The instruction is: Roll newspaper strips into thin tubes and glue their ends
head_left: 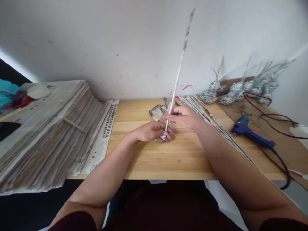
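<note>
A long thin rolled paper stick point(178, 74) stands nearly upright over the wooden table point(154, 163), its top leaning right against the view of the wall. Around its lower end, my left hand point(154, 131) is closed, thumb and fingers pinching it. Just above, my right hand point(180, 116) grips the same stick between thumb and fingers. Behind my hands lies a greyish cloth-like item with dark straps point(157, 113), partly hidden by them. More rolled paper sticks point(211, 121) lie in a bundle on the right, partly under my right forearm.
A tall stack of newspapers point(60, 134) fills the left side. To the right, a blue glue gun point(252, 133) with a dark cable rests by a brown board point(286, 150). Several woven paper figures point(209, 93) stand at the back right near a red and black cable.
</note>
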`<state>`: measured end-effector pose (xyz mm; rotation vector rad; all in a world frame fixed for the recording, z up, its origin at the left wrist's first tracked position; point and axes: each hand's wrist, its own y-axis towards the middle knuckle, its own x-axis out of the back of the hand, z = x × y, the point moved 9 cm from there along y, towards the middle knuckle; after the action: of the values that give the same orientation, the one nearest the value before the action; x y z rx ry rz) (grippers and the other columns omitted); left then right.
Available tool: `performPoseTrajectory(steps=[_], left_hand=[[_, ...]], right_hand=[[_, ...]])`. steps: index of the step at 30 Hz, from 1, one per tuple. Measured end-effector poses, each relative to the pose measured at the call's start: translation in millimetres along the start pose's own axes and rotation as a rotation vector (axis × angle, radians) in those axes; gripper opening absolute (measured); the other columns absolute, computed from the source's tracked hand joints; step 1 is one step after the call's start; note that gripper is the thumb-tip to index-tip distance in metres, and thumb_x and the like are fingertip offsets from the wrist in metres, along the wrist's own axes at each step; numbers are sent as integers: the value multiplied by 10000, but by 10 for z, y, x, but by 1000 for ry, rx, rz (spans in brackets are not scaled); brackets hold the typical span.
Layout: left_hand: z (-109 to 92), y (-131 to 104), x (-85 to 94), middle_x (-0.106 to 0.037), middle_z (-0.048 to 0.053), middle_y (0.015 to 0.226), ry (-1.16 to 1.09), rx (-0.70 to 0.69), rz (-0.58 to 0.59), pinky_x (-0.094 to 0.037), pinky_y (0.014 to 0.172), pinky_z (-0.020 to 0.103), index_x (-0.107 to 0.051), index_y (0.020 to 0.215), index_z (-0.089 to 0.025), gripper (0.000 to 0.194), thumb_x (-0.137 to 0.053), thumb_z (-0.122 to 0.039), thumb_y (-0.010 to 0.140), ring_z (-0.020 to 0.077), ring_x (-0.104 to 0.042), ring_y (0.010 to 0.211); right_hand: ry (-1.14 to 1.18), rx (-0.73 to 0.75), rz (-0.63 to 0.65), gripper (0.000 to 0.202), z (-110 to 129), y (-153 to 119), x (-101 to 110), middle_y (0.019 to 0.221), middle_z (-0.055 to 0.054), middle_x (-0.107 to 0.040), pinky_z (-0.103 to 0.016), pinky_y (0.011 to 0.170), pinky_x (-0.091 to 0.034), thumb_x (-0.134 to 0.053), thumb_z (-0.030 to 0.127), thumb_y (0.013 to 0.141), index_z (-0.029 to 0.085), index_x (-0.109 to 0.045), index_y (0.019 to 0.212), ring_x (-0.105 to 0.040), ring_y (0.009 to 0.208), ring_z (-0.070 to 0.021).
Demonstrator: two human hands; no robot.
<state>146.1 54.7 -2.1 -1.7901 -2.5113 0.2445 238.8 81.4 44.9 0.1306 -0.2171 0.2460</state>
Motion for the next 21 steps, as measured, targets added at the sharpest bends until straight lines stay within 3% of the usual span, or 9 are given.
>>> performPoseTrajectory(steps=[5, 7, 11, 17, 21], left_hand=[[14, -5, 21, -680, 122, 1001, -15, 4, -11, -507, 826, 342, -622, 1068, -120, 280, -604, -342, 898, 167, -646, 909], [11, -9, 26, -682, 123, 997, -13, 5, -13, -509, 826, 342, -623, 1074, -120, 283, -601, -343, 900, 171, -649, 915], [2, -17, 21, -684, 124, 1005, -11, 18, -16, -508, 817, 330, -623, 1071, -120, 271, -599, -331, 902, 173, -653, 923], [4, -24, 23, -684, 124, 1009, -26, 43, -35, -511, 820, 336, -610, 1082, -123, 272, -594, -330, 906, 171, -656, 922], [15, -33, 16, -680, 125, 1016, -17, 60, -24, -516, 812, 335, -612, 1096, -124, 282, -587, -334, 909, 169, -653, 914]], right_hand=[[-109, 29, -237, 361, 15, -15, 168, 614, 25, -514, -257, 519, -325, -799, 478, 645, 165, -620, 643, -427, 578, -95], [-76, 29, -208, 352, 53, -21, 140, 622, 21, -521, -258, 513, -330, -778, 489, 672, 167, -636, 683, -437, 579, -98], [48, 6, -24, 345, 125, -32, -4, 664, 2, -577, -253, 501, -344, -733, 482, 737, 163, -697, 866, -473, 586, -101], [35, 27, -227, 363, 92, -18, 167, 594, 30, -517, -241, 472, -323, -827, 463, 624, 161, -640, 697, -426, 534, -77], [163, 20, -127, 382, 76, 2, 102, 622, 23, -524, -235, 448, -316, -769, 517, 689, 165, -673, 802, -447, 529, -77]])
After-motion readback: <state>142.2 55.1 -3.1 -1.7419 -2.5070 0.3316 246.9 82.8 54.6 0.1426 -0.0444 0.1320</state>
